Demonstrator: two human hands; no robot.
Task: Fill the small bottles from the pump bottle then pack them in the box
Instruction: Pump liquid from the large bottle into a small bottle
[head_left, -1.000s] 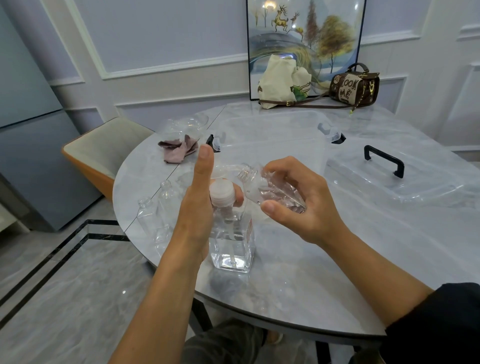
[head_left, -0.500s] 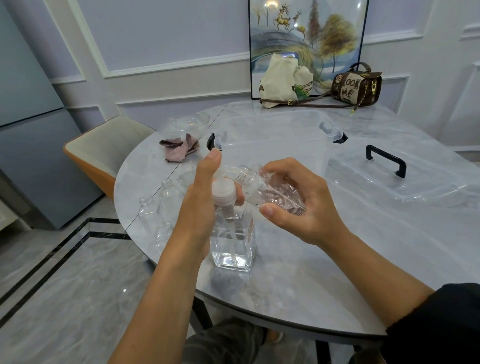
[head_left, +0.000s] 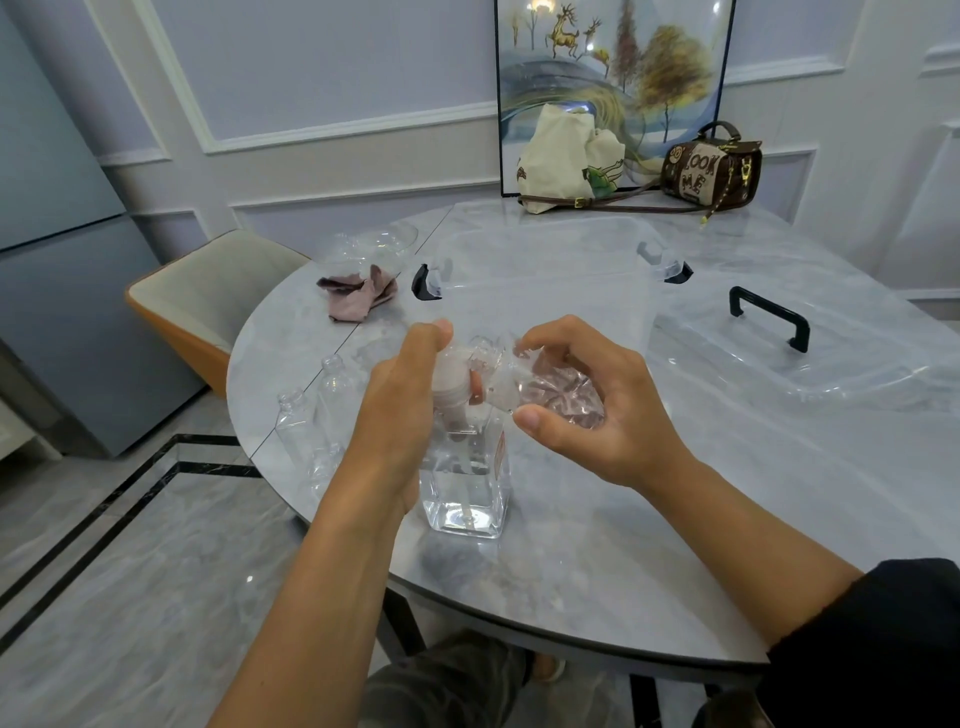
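A square clear pump bottle (head_left: 465, 478), partly filled with clear liquid, stands near the table's front edge. My left hand (head_left: 400, 405) wraps around its neck, with the forefinger pressed down on the white pump head (head_left: 453, 370). My right hand (head_left: 582, 400) grips a small clear bottle (head_left: 540, 387), tilted on its side with its mouth at the pump's nozzle. Several more small clear bottles (head_left: 332, 384) stand on the table left of my left hand. The clear plastic box (head_left: 545, 270) with black latches sits behind my hands.
The box's clear lid (head_left: 779, 353) with a black handle lies at the right. A crumpled mauve cloth (head_left: 358, 296) and a clear bowl (head_left: 374, 249) are at the back left. Two bags (head_left: 711, 166) lean by a framed picture. A chair (head_left: 208, 291) stands left of the table.
My left forefinger has come down from pointing upward onto the pump head, which is now pushed lower. The small bottle in my right hand stays at the nozzle.
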